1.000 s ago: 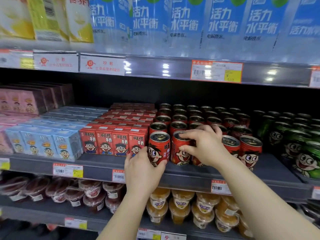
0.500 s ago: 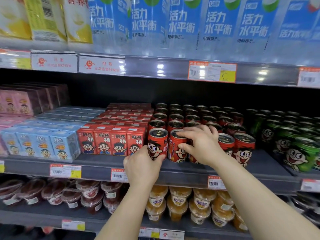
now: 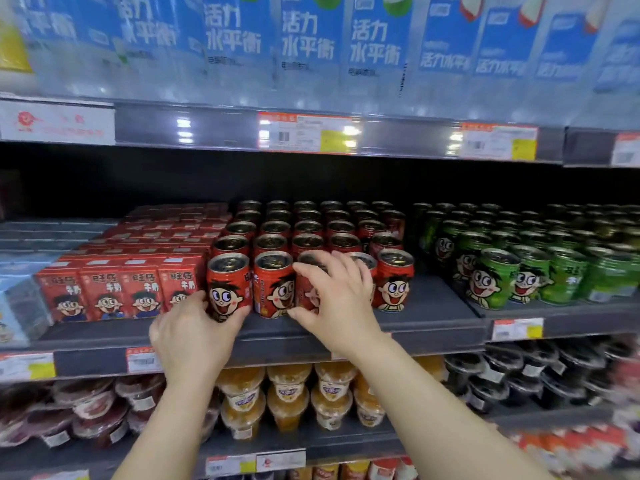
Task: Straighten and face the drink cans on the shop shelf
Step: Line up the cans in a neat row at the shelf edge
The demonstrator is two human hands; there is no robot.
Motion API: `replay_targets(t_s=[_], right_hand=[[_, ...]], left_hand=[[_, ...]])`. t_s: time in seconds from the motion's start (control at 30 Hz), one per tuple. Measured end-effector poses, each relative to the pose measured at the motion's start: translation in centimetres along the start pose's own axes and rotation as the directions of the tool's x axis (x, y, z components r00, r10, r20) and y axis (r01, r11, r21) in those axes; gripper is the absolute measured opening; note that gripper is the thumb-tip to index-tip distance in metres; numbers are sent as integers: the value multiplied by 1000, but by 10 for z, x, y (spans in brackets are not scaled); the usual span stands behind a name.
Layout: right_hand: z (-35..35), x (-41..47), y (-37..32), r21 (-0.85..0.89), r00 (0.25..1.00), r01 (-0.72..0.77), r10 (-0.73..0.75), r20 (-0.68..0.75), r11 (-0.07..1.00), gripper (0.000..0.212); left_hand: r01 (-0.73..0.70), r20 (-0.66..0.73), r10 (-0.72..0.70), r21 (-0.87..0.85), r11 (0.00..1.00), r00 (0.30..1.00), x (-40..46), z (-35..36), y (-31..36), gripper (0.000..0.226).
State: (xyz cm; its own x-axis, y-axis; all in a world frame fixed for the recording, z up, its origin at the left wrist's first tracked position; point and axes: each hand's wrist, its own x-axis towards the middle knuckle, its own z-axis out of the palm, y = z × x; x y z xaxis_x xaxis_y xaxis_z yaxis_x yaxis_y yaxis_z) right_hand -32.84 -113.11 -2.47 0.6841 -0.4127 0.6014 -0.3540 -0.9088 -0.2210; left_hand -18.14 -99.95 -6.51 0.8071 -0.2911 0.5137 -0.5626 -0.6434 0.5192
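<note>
**Facing the front row of red cans, two at once**

Working the middle shelf [image 3: 433, 323], a long dark deck with price tags along its lip. Red milk cartons [image 3: 117, 292] fill the left part, the block of red cans [image 3: 311, 233] sits centre in several files running back, green cans [image 3: 519, 271] to the right.

Step in hand, as I judge it: turning front-row cans so the cartoon face looks out.

- Left hand [image 3: 194, 337]: fingers curled round the base of the leftmost front can [image 3: 227, 289], thumb on its left side. That can stands upright at the shelf edge, just beside the cartons, face square to the aisle.
- Right hand [image 3: 341, 303]: wrapped over the third front can [image 3: 308, 289], fingers across its rim, thumb low on its front. Most of its label is hidden, so I cannot tell how it faces.
- Second front can [image 3: 273, 285], between the two hands, untouched: its face is turned off to the right, text panel showing in front.
- Far-right front can [image 3: 394, 282]: face forward, standing apart from the hand.

Next move probably calls for a short twist of the third can about its own axis without tipping its neighbours, then the same for the second. Row tops look level; the spacing looks tight.
</note>
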Motion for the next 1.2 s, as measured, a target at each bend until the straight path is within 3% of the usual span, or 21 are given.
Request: replay_targets(t_s=[0.1,0.17,0.4,0.53,0.67,0.83,0.93,1.03,1.2], right_hand=[[-22,-28,37,85,998,-34,39,-56,996,55],[-43,-46,73,100,995,-74,80,-66,992,52],[-136,-113,236,-41,943,-331,331,13,943,50],[-174,-137,300,-93,916,-398,401,18,913,48],[-193,-130,333,-146,927,-376,373,-47,915,49],[-189,-94,340,-211,967,-249,230,-107,945,52],[-179,-75,342,-232,982,-171,147,-117,958,54],[-171,-62,346,-302,994,-91,69,-84,949,53],[-172,-48,367,-246,1000,10,-17,-24,969,40]], left_hand=[[28,-101,-30,-15,999,994,-20,-6,34,68],[-18,-84,15,-36,999,996,-41,0,78,68],[-227,183,281,-271,935,942,-128,61,248,57],[-166,303,275,-340,926,913,-147,86,317,72],[-70,391,208,-339,938,897,-147,99,356,82],[-52,487,212,-321,946,848,-132,124,365,69],[-38,384,169,-326,945,908,-135,136,361,62],[-54,227,97,-190,980,969,-145,141,367,63],[-23,429,154,-295,955,890,-126,148,355,48]])
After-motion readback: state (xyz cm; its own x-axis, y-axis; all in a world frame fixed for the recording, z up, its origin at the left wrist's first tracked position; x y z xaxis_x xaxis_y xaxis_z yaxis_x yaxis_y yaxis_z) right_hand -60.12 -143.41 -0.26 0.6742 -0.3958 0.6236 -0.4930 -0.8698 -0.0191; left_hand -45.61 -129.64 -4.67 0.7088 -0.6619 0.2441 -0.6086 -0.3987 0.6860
